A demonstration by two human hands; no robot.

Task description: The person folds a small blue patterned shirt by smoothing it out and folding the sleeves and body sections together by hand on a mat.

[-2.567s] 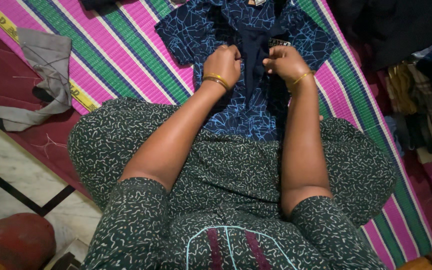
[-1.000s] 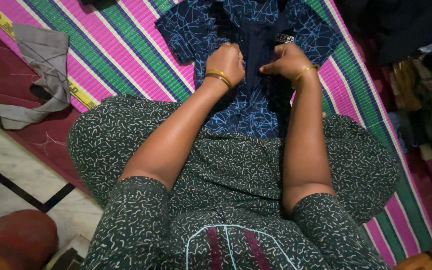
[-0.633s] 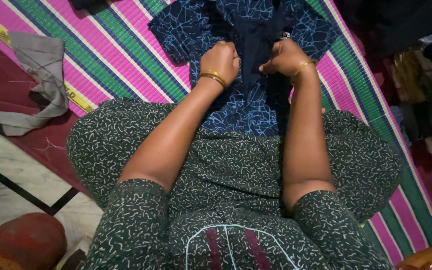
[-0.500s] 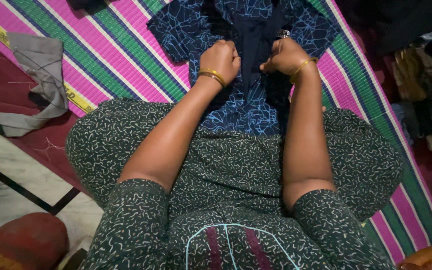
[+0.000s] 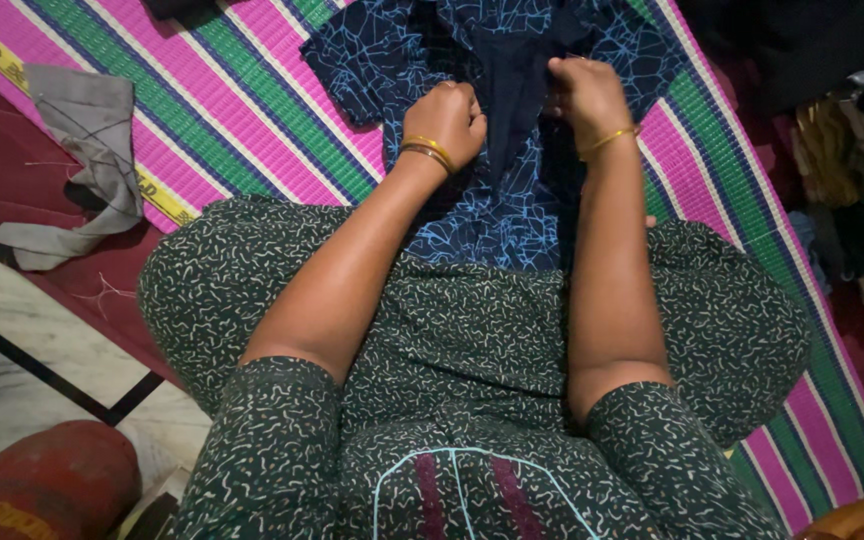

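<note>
From the head camera, looking down, a person sits on a striped mat (image 5: 252,110) with pink, green and blue lines. A dark blue cloth (image 5: 492,210) with light blue crackle lines lies on the mat, far from the body, and its near edge comes up onto the lap.

The left hand (image 5: 447,120) is curled into a tight fist. Its fingers are pressed together and bunch up a bit of the blue cloth near the dark strip in the middle. A gold bangle (image 5: 429,152) sits on that wrist.

The right hand (image 5: 584,95) is just beside it, on the right of the dark strip. Its fingers are bent down and pressed into the cloth. They seem to pinch a fold, but the fingertips are hidden, so how they grip cannot be told. A thin gold bangle (image 5: 607,140) is on this wrist too.

Far to the left, a grey scrap of cloth (image 5: 87,160) lies at the mat's edge. On the right there is a dark pile of clothes (image 5: 852,200).
</note>
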